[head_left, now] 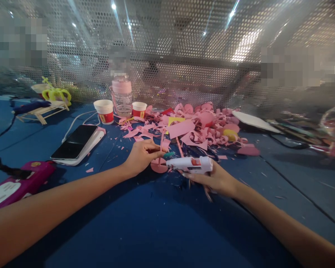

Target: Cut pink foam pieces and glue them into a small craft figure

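Note:
My left hand [142,158] pinches a thin pink stick [161,143], which stands upright over a round pink paper disc [157,168] on the blue table. A small teal piece [169,154] shows just beside my fingertips. In my right hand [222,179] is a white glue gun [189,164], its nozzle pointing left at the foot of the stick, over the disc. Whether the nozzle touches the stick I cannot tell. Close behind both hands lies a heap of pink paper scraps [181,128].
To the left are a phone [75,142], a magenta power strip [21,182] and a blue glue gun [32,107] by a wooden stick frame [57,108]. Paper cups [104,111] and a pink-lidded bottle [122,97] stand before a perforated metal screen [167,56].

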`<act>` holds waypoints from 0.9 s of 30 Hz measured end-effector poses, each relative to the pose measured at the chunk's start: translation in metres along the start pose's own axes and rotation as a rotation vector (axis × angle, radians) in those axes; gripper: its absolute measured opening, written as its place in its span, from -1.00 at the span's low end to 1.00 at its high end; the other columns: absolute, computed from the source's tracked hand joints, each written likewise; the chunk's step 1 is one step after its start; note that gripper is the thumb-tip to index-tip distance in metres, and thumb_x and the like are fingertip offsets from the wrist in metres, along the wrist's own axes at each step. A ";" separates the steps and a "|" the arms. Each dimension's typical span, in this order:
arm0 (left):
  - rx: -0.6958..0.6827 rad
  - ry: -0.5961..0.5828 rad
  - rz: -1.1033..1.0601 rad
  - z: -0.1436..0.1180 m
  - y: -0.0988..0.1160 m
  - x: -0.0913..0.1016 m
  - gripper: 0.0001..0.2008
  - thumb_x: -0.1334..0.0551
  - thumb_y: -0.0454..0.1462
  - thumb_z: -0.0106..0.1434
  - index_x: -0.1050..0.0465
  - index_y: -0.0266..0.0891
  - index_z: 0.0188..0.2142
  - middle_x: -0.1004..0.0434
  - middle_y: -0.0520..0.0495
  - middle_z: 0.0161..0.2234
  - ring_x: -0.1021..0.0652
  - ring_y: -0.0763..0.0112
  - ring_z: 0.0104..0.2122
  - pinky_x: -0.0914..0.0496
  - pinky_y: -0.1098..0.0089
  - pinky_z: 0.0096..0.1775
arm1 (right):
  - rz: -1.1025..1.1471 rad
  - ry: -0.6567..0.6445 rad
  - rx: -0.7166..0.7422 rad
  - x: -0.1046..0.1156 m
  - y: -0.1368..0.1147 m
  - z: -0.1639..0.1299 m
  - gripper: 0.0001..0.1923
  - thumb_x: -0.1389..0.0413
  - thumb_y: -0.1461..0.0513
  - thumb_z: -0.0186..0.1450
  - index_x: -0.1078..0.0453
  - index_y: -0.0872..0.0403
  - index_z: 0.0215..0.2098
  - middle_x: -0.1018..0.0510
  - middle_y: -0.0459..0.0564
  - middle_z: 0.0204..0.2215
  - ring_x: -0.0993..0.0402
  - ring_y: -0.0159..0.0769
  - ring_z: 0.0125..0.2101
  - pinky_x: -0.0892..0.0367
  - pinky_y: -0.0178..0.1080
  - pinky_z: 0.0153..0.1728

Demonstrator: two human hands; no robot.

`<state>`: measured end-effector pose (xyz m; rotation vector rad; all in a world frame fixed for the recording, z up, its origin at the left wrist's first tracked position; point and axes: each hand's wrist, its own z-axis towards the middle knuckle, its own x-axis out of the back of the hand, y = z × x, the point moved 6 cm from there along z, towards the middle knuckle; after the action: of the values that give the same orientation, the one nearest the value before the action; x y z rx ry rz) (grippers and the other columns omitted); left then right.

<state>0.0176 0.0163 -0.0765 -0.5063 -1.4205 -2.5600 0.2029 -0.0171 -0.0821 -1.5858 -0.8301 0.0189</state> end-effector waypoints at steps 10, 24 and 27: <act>-0.017 -0.026 -0.014 0.000 -0.001 -0.002 -0.90 -0.29 -0.30 0.11 -0.60 -0.23 -0.38 -0.51 -0.01 -0.51 -0.41 0.50 -0.48 -0.28 0.47 -0.43 | -0.174 0.098 0.179 -0.012 -0.016 -0.006 -0.79 -0.12 0.14 0.13 -0.42 0.14 -0.38 -0.38 -0.12 -0.64 -0.24 -0.46 -0.65 -0.19 -0.40 -0.65; -0.011 -0.014 -0.038 0.001 0.002 -0.002 -0.92 -0.30 -0.31 0.10 -0.60 -0.19 -0.40 -0.57 -0.02 -0.48 -0.40 0.49 -0.48 -0.30 0.47 -0.44 | -0.325 0.130 0.126 -0.017 -0.016 -0.009 -0.80 -0.06 0.13 0.15 -0.30 0.13 -0.43 -0.30 -0.14 -0.63 -0.15 -0.48 -0.64 -0.14 -0.39 -0.65; -0.003 -0.020 -0.032 0.001 0.001 -0.002 -0.92 -0.31 -0.33 0.08 -0.61 -0.21 -0.40 -0.56 -0.03 -0.49 -0.40 0.49 -0.48 -0.30 0.48 -0.44 | -0.322 0.119 0.108 -0.018 -0.016 -0.009 -0.80 -0.06 0.14 0.15 -0.30 0.13 -0.43 -0.29 -0.15 -0.63 -0.12 -0.50 -0.64 -0.12 -0.41 -0.66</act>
<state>0.0204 0.0165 -0.0756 -0.5145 -1.4432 -2.5893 0.1860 -0.0352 -0.0744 -1.3251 -0.9649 -0.2553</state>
